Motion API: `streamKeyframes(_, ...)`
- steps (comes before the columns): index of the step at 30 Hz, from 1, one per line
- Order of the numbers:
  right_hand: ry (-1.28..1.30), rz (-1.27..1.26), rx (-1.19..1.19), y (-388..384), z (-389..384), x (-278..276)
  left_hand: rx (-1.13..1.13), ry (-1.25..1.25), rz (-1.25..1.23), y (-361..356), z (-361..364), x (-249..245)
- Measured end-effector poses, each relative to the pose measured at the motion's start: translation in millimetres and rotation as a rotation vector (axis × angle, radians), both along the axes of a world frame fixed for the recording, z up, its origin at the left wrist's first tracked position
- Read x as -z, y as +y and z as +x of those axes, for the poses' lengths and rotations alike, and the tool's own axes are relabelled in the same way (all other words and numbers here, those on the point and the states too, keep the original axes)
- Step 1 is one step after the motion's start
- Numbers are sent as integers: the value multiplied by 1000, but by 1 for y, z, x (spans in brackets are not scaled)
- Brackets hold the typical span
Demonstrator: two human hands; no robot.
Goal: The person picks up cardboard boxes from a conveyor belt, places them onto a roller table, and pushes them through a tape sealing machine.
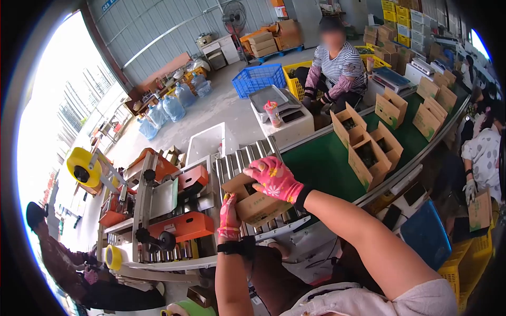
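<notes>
Both my hands wear pink flowered gloves. My right hand (273, 179) presses down on the top flaps of a small cardboard box (258, 204) that sits on the metal rollers (247, 158). My left hand (229, 217) holds the near left side of the same box. The box lies just right of an orange and grey tape-sealing machine (174, 205).
A green conveyor belt (321, 163) carries several open cardboard boxes (369, 155) toward me. A person in a striped top (337, 71) sits across it by a scale (274, 100). Another person (482, 158) is at right, one (58, 258) at lower left. Yellow tape rolls (83, 166) are on the machine.
</notes>
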State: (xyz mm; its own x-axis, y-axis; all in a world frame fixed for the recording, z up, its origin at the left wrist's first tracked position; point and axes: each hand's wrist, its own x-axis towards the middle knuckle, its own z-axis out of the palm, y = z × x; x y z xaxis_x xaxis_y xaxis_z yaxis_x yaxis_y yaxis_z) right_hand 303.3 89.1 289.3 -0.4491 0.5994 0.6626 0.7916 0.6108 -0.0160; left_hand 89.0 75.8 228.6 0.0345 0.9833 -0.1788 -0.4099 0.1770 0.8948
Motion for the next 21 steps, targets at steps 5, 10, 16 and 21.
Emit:
streamKeyframes(5,-47,-281,104,-18,1,-17,-446,261,288,3,26,12)
streamKeyframes(10,-27,-111,-101,-32,18,12,-515,728,329,-10,29,-4)
streamKeyframes(16,-233,-355,-93,-41,41,5,-472,687,298,-11,28,8)
streamKeyframes(21,-214,-471,-3,5,-5,13,-498,704,277,56,-9,19)
